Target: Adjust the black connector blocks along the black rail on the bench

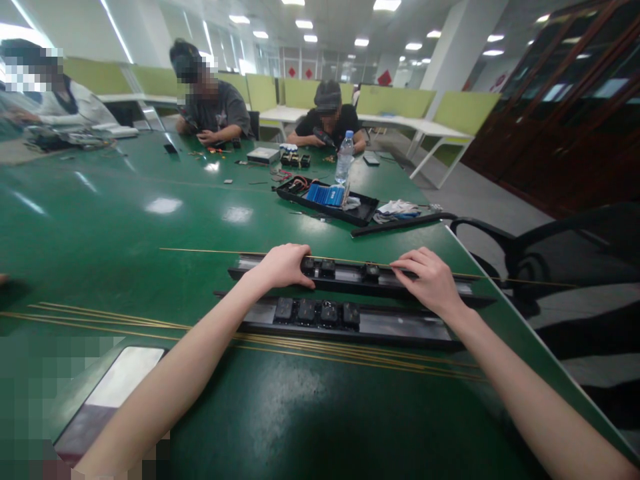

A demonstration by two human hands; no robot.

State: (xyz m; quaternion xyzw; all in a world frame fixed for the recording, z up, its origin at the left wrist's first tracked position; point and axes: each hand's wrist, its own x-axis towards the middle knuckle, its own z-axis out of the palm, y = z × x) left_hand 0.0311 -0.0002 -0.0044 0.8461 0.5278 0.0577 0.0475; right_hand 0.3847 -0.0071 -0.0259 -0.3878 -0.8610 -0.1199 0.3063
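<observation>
Two long black rails lie across the green table [150,280] in front of me. My left hand [284,265] is curled over the far rail [350,275], fingers wrapped on its top edge beside small black blocks [320,267]. My right hand [430,280] rests on the same rail further right, fingers bent and pressed on it near another block [371,270]. A thin brass rod [210,251] runs along the far rail's back edge. The near rail [350,320] holds several black blocks [317,312].
Several brass rods [115,320] lie along the near table. A black tray [327,200] with blue parts, a water bottle [344,157] and gloves [397,210] sit beyond. Three people work at the far side. A black chair [550,253] stands right of the table edge.
</observation>
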